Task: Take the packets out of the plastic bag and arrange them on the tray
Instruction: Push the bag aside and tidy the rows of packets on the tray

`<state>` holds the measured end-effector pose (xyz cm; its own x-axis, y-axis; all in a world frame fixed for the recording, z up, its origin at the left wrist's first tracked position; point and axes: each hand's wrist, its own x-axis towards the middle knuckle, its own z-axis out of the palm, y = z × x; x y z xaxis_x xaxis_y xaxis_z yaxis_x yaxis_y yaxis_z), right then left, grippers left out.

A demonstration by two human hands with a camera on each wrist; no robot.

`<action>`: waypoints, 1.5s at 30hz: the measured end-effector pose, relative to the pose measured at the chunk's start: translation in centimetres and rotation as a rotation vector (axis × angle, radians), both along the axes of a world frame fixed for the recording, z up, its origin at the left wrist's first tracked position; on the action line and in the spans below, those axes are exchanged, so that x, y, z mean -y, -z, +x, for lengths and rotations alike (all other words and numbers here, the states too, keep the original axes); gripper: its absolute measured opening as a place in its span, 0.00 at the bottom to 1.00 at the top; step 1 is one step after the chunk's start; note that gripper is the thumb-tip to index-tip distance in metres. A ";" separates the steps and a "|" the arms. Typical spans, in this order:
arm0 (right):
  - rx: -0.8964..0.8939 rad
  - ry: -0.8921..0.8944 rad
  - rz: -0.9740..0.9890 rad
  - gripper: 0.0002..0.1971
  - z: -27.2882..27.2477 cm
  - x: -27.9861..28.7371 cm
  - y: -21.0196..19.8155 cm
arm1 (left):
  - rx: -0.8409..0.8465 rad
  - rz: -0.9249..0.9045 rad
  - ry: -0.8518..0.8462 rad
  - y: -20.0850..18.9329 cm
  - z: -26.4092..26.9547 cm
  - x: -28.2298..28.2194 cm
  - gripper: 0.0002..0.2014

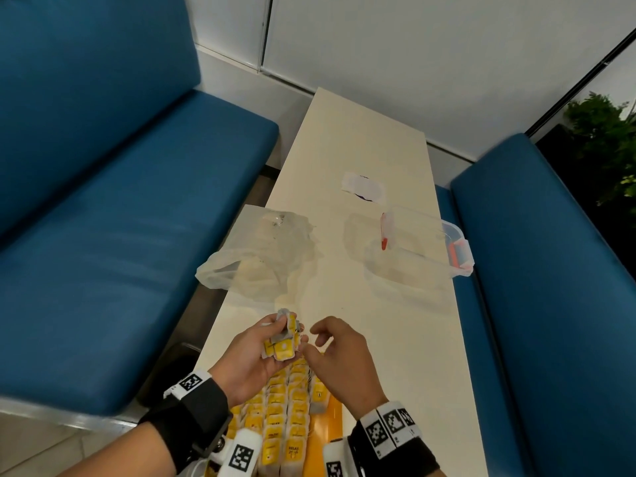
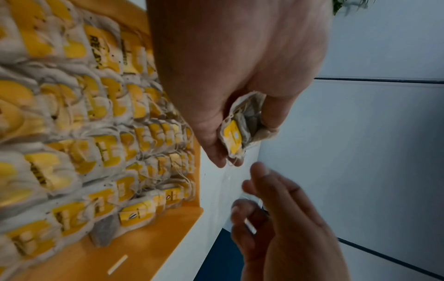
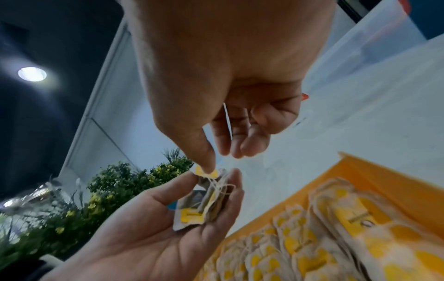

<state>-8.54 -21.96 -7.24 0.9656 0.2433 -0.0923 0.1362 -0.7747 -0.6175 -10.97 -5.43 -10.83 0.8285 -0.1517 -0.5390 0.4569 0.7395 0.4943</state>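
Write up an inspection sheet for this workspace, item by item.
Surface: long white table, between blue benches.
Job's things: orange tray at the near end, rows of yellow-tagged packets filling it; crumpled plastic bag at the table's left edge; its contents cannot be told.
Clutter: clear lidded box with orange clips; white wrapper beyond it.
Grippers: left hand holds a small bunch of packets; right hand, fingers curled, thumb tip at the bunch's top, holds nothing.
Cables: nothing seen.
Surroundings: white wall panels, green plant at far right.
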 end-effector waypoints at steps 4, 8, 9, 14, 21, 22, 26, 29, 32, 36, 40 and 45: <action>0.052 -0.057 -0.034 0.19 0.2 -0.9 -0.1 | 0.014 0.070 0.038 0.1 -0.1 0.4 0.16; 0.106 -0.091 -0.057 0.10 0.5 -1.1 0.6 | 0.028 0.100 0.085 0.1 -0.1 0.6 0.17; 0.124 -0.095 -0.059 0.09 0.4 -1.1 0.8 | 0.028 0.097 0.087 0.0 0.0 0.6 0.17; 0.201 -0.042 -0.013 0.11 0.4 -0.9 1.2 | 0.037 0.085 0.102 0.1 -0.1 0.1 0.16; -0.064 0.155 0.301 0.09 0.9 -0.5 0.4 | 0.033 0.163 0.178 0.3 -0.2 -0.4 0.15; -0.110 0.178 0.351 0.10 0.9 -0.6 0.2 | 0.037 0.169 0.187 0.4 -0.2 -0.5 0.15; -0.204 0.203 0.473 0.05 1.1 -0.7 -0.8 | 0.061 0.182 0.218 0.4 -0.2 -0.7 0.12; -0.190 0.221 0.447 0.03 1.6 -0.7 -1.0 | 0.065 0.201 0.233 0.3 -0.2 -0.7 0.12; -0.161 0.188 0.398 0.07 2.0 -0.6 -1.3 | 0.052 0.197 0.221 0.4 -0.2 -0.9 0.13; -0.014 0.036 0.177 0.13 2.6 0.3 -2.6 | 0.036 0.198 0.198 0.4 -0.1 -1.3 0.14; 0.094 -0.011 0.099 0.05 2.8 1.3 -4.2 | 0.024 0.196 0.183 0.5 -0.1 -1.8 0.14; -0.063 -0.037 -0.032 0.08 1.9 2.5 -3.2 | 0.023 0.203 0.190 0.6 -0.3 -2.1 0.14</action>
